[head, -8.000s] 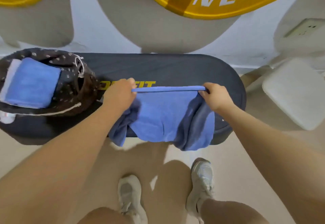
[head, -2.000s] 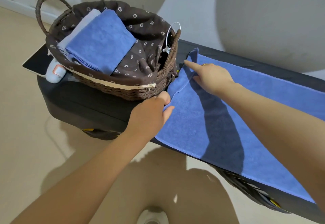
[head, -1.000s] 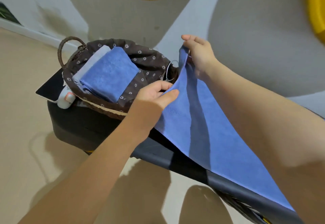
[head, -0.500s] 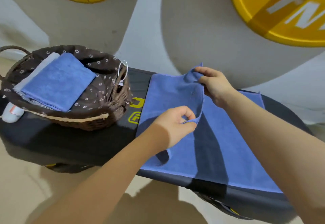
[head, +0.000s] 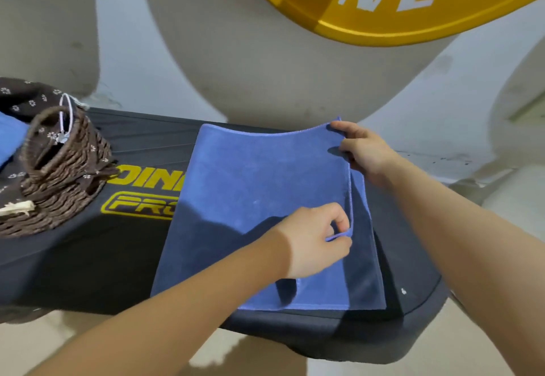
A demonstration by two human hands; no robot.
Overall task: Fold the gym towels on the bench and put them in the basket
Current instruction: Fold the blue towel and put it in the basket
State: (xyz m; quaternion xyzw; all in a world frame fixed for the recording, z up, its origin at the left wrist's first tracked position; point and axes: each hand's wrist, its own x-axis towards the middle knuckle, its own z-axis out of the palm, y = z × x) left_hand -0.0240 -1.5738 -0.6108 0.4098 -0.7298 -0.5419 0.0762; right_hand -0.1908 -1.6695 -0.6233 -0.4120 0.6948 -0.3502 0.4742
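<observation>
Blue towel (head: 259, 198) doubled over flat on black desk (head: 88, 257), right of wicker basket (head: 56, 181). Left hand (head: 312, 240) palm-down, grip pinched shut on near corner of upper layer. Right hand (head: 362, 151) reaching in from right, grip closed on far corner.

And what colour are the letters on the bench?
Yellow letters on the black bench, seen in the head view, the only one.

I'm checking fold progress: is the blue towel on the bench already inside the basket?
No, the blue towel lies half-folded on the bench, pinched by both hands, beside the basket.
</observation>
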